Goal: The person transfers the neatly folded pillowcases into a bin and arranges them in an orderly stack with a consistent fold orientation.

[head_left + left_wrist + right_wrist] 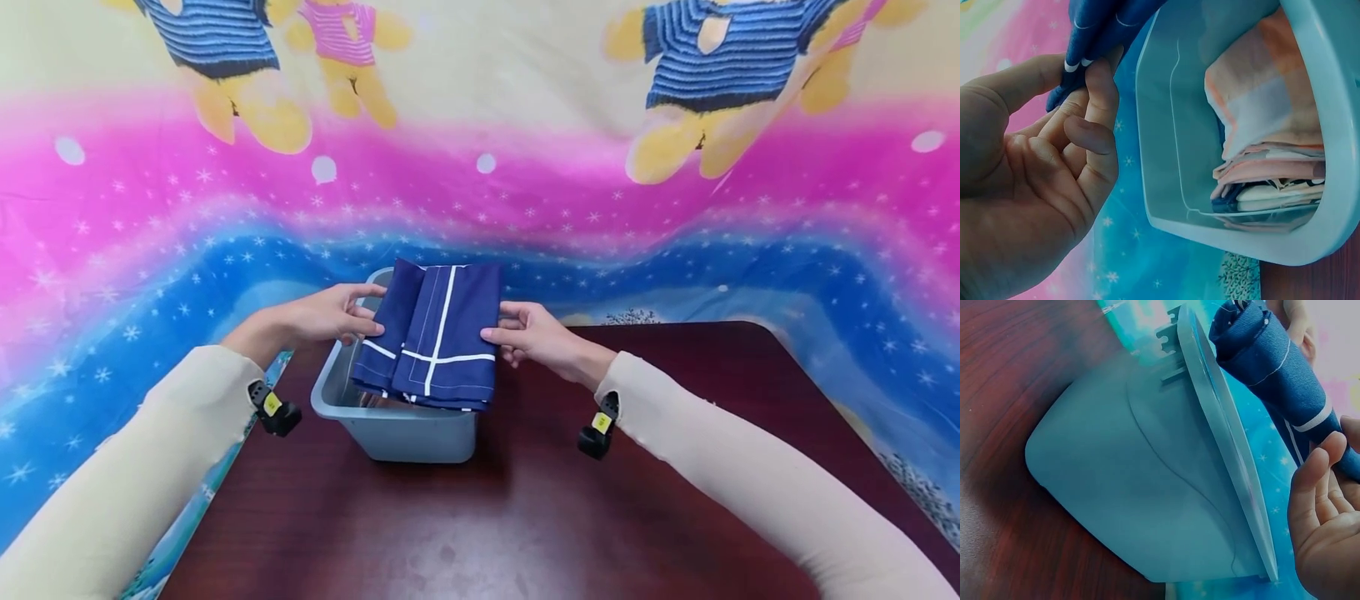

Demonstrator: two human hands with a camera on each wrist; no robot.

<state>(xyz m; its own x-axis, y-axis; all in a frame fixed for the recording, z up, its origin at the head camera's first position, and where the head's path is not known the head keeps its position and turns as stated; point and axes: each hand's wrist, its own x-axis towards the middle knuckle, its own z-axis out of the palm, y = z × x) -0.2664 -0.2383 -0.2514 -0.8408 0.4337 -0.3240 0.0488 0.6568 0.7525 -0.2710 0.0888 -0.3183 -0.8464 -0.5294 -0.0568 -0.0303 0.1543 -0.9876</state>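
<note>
A folded navy cloth with white stripes [450,333] is held up over a grey-blue plastic bin [420,437]. My left hand [330,315] pinches its left edge between thumb and fingers. On the opposite edge, my right hand [536,337] grips with the thumb on top and the fingers beneath. In the left wrist view the cloth's folded layers sit between the fingertips, beside the bin's opening. Inside the bin lies a stack of folded cloths [1272,106], the top one checked in peach, grey and white. From the right wrist, the navy cloth [1285,369] shows as a thick folded bundle above the rim.
The bin stands on a dark reddish-brown table [637,500], near its left edge. Behind hangs a printed fabric backdrop [487,183] with bears, snowflakes and pink and blue bands. Small black devices with yellow labels are attached at both sleeve cuffs.
</note>
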